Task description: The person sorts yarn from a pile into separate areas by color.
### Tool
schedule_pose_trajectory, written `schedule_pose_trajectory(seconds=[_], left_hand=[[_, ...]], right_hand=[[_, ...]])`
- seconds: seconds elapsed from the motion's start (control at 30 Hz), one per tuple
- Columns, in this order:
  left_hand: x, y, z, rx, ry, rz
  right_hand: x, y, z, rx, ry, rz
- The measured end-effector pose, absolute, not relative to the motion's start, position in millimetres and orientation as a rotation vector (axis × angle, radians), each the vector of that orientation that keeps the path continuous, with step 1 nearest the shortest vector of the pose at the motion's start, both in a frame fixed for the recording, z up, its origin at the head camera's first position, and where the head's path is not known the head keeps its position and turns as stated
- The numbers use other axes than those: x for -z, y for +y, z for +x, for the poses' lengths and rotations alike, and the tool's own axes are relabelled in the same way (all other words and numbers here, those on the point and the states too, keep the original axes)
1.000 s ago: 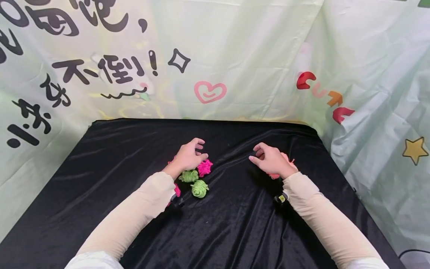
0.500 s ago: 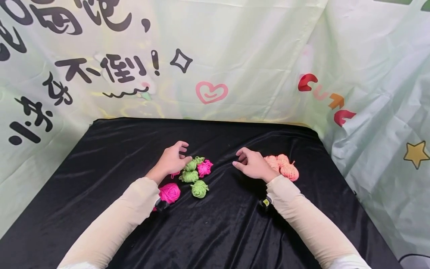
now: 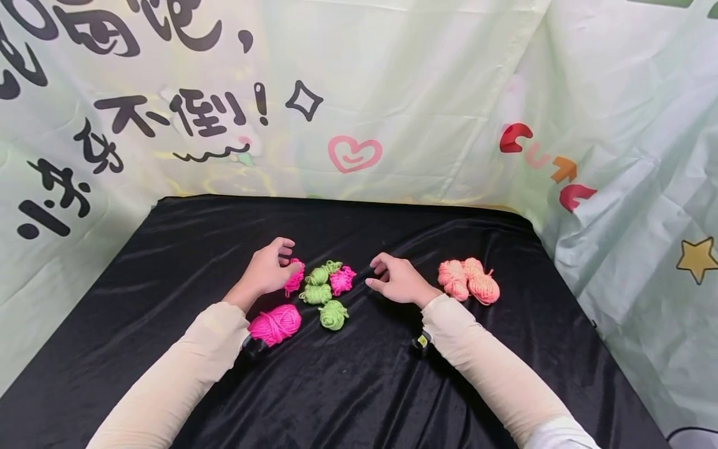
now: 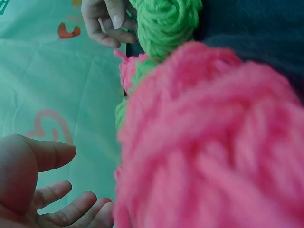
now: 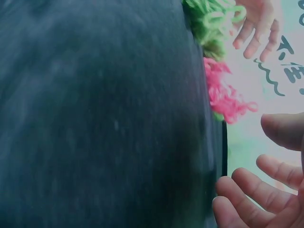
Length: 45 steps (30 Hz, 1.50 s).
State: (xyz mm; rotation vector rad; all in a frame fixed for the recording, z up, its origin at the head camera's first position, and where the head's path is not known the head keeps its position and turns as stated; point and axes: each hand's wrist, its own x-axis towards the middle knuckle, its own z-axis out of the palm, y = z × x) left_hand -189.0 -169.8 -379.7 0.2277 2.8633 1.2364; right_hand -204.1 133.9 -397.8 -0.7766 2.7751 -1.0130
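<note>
My left hand (image 3: 266, 268) hovers above the black cloth with loosely bent fingers and nothing in its grasp. Beside it lies a small pink ball of yarn (image 3: 294, 279), partly covered by the hand in the head view. A bigger pink ball of yarn (image 3: 276, 325) sits near the left wrist and fills much of the left wrist view. Several green balls of yarn (image 3: 333, 315) cluster between the hands, with another small pink ball (image 3: 343, 280) among them. To the right of that cluster is my right hand (image 3: 399, 279), fingers relaxed, holding nothing.
Peach balls of yarn (image 3: 468, 279) lie bunched together right of the right hand. A wrinkled black cloth (image 3: 359, 386) covers the table. Pale printed curtains (image 3: 426, 100) stand behind it and along both sides.
Both hands have moved left, empty. The left hand has uncovered the green yarn and most of the big pink ball; the right hand has come away from over the peach yarn.
</note>
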Motion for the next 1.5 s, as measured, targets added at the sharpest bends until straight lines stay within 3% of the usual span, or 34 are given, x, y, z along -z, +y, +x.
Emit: schedule_pose_trajectory(seconds=[0.77,1.5], left_hand=[[390.4,-206.5,-177.6,-1.105,2.869,0.204],[396.4,-206.0,-175.3,-1.096,2.86,0.27]], right_hand=[[400.9,93.2,-208.3,0.909,2.731,-0.764],[402.8,75.9,-212.4,0.791,2.745,-0.938]])
